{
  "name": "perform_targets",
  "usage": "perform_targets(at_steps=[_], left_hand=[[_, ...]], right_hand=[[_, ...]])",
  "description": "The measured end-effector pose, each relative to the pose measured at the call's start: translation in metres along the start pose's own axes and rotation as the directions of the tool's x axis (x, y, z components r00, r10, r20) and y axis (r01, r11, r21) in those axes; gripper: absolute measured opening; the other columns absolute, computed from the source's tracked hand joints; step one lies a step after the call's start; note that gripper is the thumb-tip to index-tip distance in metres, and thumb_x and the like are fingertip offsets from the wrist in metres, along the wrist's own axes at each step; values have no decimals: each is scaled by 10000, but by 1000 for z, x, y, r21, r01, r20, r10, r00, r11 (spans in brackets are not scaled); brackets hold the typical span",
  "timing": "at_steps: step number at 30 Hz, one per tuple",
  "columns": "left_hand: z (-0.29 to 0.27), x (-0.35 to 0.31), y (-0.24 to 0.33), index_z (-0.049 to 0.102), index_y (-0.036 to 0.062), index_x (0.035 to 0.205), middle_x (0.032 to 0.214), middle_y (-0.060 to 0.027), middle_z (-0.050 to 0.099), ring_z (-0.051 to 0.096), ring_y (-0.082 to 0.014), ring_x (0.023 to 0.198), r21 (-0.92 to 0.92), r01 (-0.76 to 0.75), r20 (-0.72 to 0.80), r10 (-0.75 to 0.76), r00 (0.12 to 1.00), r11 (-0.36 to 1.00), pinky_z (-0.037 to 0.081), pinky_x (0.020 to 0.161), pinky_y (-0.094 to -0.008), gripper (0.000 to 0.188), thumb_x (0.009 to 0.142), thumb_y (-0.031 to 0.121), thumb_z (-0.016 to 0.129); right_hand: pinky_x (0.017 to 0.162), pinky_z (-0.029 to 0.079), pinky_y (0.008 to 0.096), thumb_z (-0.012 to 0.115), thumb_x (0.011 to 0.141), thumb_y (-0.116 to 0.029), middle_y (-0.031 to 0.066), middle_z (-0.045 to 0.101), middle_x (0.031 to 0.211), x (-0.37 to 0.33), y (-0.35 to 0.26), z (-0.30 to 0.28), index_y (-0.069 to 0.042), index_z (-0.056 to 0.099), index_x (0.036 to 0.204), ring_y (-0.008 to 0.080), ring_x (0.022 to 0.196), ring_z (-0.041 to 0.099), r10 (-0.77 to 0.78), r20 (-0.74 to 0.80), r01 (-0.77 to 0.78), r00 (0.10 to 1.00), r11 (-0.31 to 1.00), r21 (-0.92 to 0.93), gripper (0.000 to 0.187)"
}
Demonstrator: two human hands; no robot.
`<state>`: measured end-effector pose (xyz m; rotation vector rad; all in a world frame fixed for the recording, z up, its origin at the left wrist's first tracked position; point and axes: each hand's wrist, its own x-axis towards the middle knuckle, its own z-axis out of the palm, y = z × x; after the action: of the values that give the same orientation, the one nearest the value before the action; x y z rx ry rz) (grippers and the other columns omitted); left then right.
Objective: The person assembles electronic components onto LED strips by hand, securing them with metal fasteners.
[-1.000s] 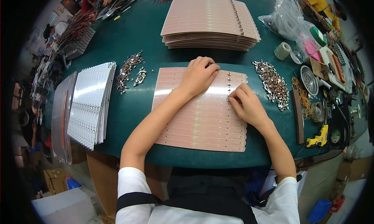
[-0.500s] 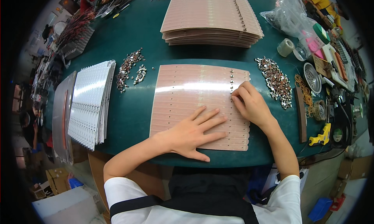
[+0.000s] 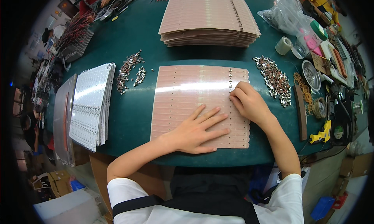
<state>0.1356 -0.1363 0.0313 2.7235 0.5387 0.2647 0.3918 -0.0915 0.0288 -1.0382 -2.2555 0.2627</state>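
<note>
A pale pink sheet (image 3: pixel 183 100), ribbed with crosswise strips and pierced by small holes, lies flat on the table before me. My left hand (image 3: pixel 196 130) rests palm down on its lower middle, fingers spread. At the sheet's right-hand column of holes, my right hand (image 3: pixel 250 104) is closed in a pinch against the surface; whatever lies between its fingertips is hidden. Just above those fingertips, several small shiny metal pieces (image 3: pixel 230 75) sit along the same column. Loose metal pieces of similar look form a heap (image 3: pixel 274 80) to the right and a smaller heap (image 3: pixel 127 71) to the left.
A thick stack of pink sheets (image 3: pixel 194 14) stands at the far side of the green table (image 3: pixel 136 119). White perforated panels (image 3: pixel 89 107) lean at left. On the right are a metal bowl (image 3: pixel 311 76), a brown bar (image 3: pixel 300 111) and a yellow glue gun (image 3: pixel 321 133).
My left hand has slid up a little, with its thumb drawn closer to the fingers. The right hand keeps pinching at nearly the same spot on the column.
</note>
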Motion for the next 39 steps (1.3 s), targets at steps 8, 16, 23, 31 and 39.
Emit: perform_targets(at_steps=[8,16,23,31,39], left_hand=[[6,18,-2,535,214,1431,1584,-146,342,270,-397,1480,81,116,-106,-107,989,990,176,1182,-613,614,885,471,646],[-15,45,-22,552,128,1394,1494,-138,464,438,-340,1371,-29,134,-105,-136,985,991,313,1158,-508,520,928,351,613],[0,44,-35,500,143,1449,1540,-102,427,384,-318,1431,58,106,-158,-95,983,993,275,1186,-517,560,933,330,609],[-2,42,-37,519,129,1419,1527,-106,438,393,-304,1428,66,79,-152,-68,986,995,283,1186,-514,530,947,357,594],[-3,40,-38,522,130,1413,1503,-108,464,422,-300,1405,42,53,-172,-45,984,998,301,1170,-522,529,940,349,606]], right_hand=[[707,515,344,671,894,-60,140,665,878,5,16,-76,-3,704,988,279,774,646,292,-122,-287,949,956,58,115],[717,511,388,679,858,-66,141,649,884,-28,60,-103,-5,682,933,294,777,647,461,-17,-461,887,884,-79,96],[792,514,463,668,836,-53,176,617,923,-24,53,-67,-11,604,908,367,893,630,414,-5,-379,910,829,-412,105],[777,507,445,631,903,-67,169,601,927,-23,55,-61,-1,629,1000,355,871,619,370,-113,-385,922,846,-369,118],[702,503,266,616,961,-59,61,647,906,-4,30,-46,13,631,1023,138,782,627,536,-64,-484,842,802,351,96]])
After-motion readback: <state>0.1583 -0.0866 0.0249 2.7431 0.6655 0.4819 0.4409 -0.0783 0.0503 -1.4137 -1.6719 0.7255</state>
